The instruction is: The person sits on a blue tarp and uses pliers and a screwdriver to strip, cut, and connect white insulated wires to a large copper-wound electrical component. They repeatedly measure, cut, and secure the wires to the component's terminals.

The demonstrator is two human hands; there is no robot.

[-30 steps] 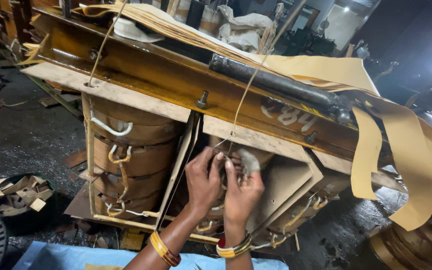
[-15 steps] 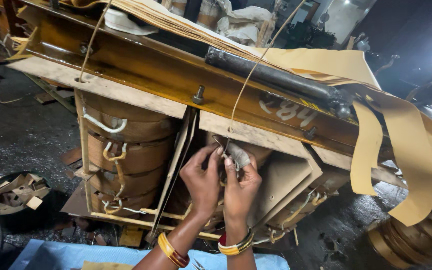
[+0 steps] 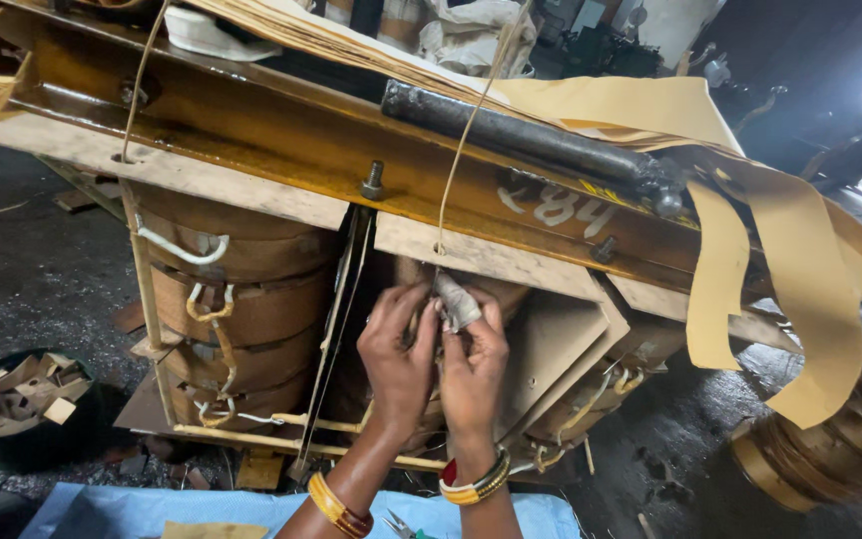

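A big transformer core lies in front of me, with a yellow steel beam (image 3: 281,130) across its top and brown paper-wrapped coils (image 3: 241,299) below. Both my hands are pressed together at the middle coil. My left hand (image 3: 398,361) and my right hand (image 3: 471,367) pinch a small grey-white wad of tape or cloth (image 3: 456,301) between the fingers. A thin cord (image 3: 461,150) runs up from the wad over the beam. Bangles ring both my wrists.
Long strips of tan insulating paper (image 3: 750,230) hang off the beam at the right. A black rod (image 3: 521,140) lies on the beam. A tub of cardboard scraps (image 3: 17,394) stands at the left on the dark floor. A blue sheet (image 3: 152,509) and pliers (image 3: 401,524) lie near me.
My hands have stayed at the same spot on the middle coil and shifted slightly upward, still working the grey wad. The view has tilted a little.
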